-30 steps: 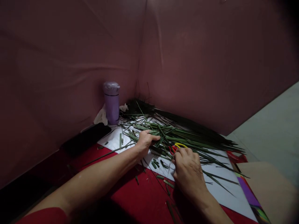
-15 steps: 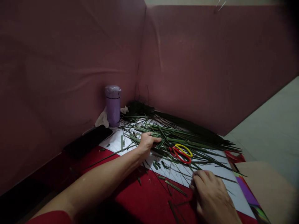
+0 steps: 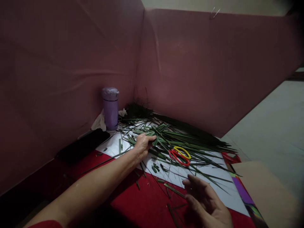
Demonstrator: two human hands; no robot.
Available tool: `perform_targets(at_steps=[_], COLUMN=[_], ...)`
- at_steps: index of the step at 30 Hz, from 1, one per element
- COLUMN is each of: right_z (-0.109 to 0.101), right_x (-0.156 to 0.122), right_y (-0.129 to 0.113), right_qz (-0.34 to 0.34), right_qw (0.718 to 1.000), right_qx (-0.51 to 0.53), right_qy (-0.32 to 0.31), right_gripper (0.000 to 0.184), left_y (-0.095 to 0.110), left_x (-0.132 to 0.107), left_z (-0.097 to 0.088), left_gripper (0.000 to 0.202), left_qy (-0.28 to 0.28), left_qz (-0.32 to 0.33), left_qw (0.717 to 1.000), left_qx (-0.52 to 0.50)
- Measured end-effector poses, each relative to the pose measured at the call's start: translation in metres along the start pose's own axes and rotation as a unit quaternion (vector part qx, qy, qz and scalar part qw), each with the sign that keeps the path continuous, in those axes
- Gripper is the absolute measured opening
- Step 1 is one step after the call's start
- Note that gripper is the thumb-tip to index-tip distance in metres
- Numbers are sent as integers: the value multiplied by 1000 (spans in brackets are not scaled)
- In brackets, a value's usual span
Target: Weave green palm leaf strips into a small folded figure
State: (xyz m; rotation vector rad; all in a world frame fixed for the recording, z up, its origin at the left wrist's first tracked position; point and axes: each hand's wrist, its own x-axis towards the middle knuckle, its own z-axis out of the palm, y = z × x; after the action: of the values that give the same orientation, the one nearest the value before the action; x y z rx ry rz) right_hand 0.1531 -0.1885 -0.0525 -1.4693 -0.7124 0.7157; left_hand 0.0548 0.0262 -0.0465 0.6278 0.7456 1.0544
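Observation:
My left hand (image 3: 142, 144) is closed around a bundle of crossed green leaf strips (image 3: 158, 132), thumb stretched along it; the inner fingers are mostly hidden. Long green leaf blades (image 3: 185, 137) lie in a heap behind and beside it. Scissors (image 3: 180, 155) with one yellow and one red handle rest on the leaves, right of my left hand. My right hand (image 3: 206, 201) is held up at the lower right, fingers apart and nothing in it. Short cut leaf pieces (image 3: 174, 190) are scattered near it.
A purple bottle (image 3: 110, 110) stands at the back left beside crumpled white tissue (image 3: 99, 122) and a dark flat object (image 3: 83, 147). White paper (image 3: 220, 186) covers part of the red cloth (image 3: 135, 202). Pink panels (image 3: 190, 69) enclose the back. Tan cardboard (image 3: 261, 186) lies right.
The fingers of my right hand have spread from a closed, curled shape. My left hand keeps its hold on the leaf strips. The whole view has shifted slightly.

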Motion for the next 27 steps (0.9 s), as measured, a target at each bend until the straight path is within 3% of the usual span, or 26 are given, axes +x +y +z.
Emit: perform_targets(at_steps=[5, 12, 17, 23, 27], right_z=[29, 47, 56, 54, 42], right_x=[2, 20, 29, 46, 73], right_y=[-4, -18, -23, -33, -37], right_qz=[-5, 99, 16, 17, 99], right_qw=[994, 975, 970, 969, 971], right_qx=[105, 199, 239, 235, 207], right_qy=[37, 15, 40, 73, 73], right_gripper=[50, 43, 30, 26, 18], left_y=[-1, -4, -4, -5, -4], left_x=[-4, -7, -7, -5, -5], left_z=[1, 2, 2, 2, 2], left_gripper=[35, 40, 38, 26, 24], left_qy=[-22, -29, -31, -49, -68], left_qz=[-16, -19, -4, -5, -2], left_qw=[1000, 999, 999, 999, 997], left_qx=[-8, -24, -16, -24, -33])
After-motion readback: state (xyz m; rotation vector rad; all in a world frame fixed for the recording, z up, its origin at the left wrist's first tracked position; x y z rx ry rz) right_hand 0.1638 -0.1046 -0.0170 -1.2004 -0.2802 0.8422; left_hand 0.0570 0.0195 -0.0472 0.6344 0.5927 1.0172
